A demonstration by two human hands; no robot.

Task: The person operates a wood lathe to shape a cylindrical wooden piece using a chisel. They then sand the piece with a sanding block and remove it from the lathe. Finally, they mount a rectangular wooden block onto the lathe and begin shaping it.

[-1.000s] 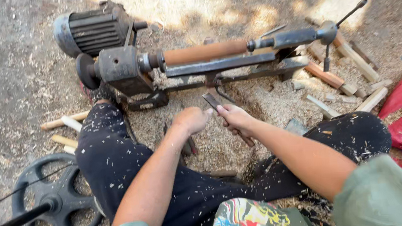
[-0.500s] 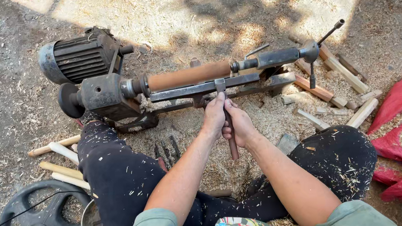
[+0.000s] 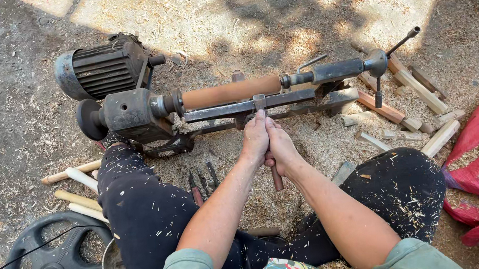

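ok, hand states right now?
Left hand: closed around the turning chisel, near its blade end.
Right hand: closed on the same chisel's wooden handle.

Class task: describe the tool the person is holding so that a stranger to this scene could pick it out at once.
Find the small lathe on the sawdust-covered ground. Both hands, left hand and right hand, grip a chisel against its rest. Unlike the spare tools lying nearby, it is held.
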